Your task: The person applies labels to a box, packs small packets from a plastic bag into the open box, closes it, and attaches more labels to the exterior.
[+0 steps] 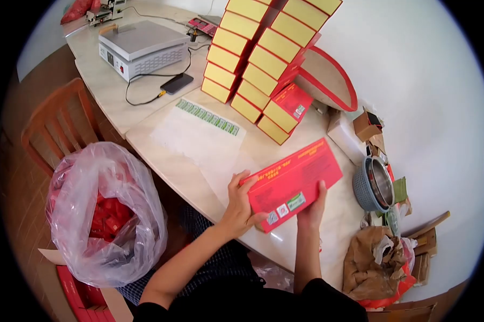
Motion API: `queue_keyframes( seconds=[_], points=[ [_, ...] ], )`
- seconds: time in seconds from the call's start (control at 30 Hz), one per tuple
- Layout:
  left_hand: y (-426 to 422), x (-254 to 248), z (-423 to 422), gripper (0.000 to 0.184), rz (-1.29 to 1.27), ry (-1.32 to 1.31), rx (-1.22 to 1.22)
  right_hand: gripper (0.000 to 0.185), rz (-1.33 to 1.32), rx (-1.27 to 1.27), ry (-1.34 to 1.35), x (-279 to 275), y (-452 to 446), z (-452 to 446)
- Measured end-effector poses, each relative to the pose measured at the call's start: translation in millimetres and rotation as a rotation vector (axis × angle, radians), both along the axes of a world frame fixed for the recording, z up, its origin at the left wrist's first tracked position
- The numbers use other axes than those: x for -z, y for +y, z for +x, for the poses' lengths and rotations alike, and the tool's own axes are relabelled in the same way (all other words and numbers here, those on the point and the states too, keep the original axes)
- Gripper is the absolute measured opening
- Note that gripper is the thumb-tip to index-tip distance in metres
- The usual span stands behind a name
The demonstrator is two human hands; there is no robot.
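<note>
Between my hands a red cardboard box [301,174] with yellow print is held tilted above the table. My left hand [239,209] grips its left end, thumb along the lower edge. My right hand [313,208] holds the lower right side, thumb on the face and the other fingers hidden behind. Near the lower edge of the box sit a printed code and a green-and-white sticker [295,201]. Beyond it, a white sheet [191,139] lies on the table, with a row of green stickers [207,116] along its far edge.
Tall stacks of red boxes with yellow ends [271,67] stand at the back. A grey machine [145,48] and a phone [177,83] on a cable are at the far left. A plastic bag of red packets [107,214] is beside me; a basket [366,188] stands right.
</note>
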State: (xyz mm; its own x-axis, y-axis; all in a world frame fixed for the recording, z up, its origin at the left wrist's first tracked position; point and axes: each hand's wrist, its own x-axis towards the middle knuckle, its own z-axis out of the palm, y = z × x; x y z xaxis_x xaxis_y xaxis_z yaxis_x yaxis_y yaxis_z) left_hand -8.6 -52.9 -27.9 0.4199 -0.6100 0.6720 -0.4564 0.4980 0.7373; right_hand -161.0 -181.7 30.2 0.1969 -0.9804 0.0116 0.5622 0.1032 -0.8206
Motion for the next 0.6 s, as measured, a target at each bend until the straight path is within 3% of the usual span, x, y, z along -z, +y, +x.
queue_keyframes(
  seconds=[0.13, 0.2, 0.23, 0.27, 0.33, 0.5, 0.6],
  points=[
    [-5.4, 4.8, 9.3, 0.085, 0.01, -0.124, 0.051, 0.047, 0.109, -0.08, 0.08, -3.0, 7.2, 10.1],
    [1.4, 12.0, 20.0, 0.083, 0.26, -0.106, 0.065, 0.046, 0.167, -0.062, 0.087, 6.7, 2.3, 2.6],
    [5.6, 16.7, 24.5, 0.071, 0.445, -0.291, -0.062, 0.045, 0.213, -0.054, 0.086, 12.2, 0.8, -2.4],
    [8.7, 24.2, 29.7, 0.071, 0.459, -0.281, -0.055, 0.045, 0.228, -0.051, 0.097, 16.2, -0.1, -7.0],
    [10.6, 37.5, 35.7, 0.057, 0.739, -0.732, -0.22, 0.046, 0.217, 0.013, 0.102, 19.4, -3.7, -16.9],
    [10.5, 32.5, 33.4, 0.053, 0.729, -0.641, -0.298, 0.049, 0.104, 0.151, 0.078, 9.8, -35.1, -52.7],
    [11.1, 30.0, 36.4, 0.054, 0.765, -0.627, -0.364, 0.049, -0.021, 0.088, 0.048, -15.4, -61.2, -62.7]
  ],
)
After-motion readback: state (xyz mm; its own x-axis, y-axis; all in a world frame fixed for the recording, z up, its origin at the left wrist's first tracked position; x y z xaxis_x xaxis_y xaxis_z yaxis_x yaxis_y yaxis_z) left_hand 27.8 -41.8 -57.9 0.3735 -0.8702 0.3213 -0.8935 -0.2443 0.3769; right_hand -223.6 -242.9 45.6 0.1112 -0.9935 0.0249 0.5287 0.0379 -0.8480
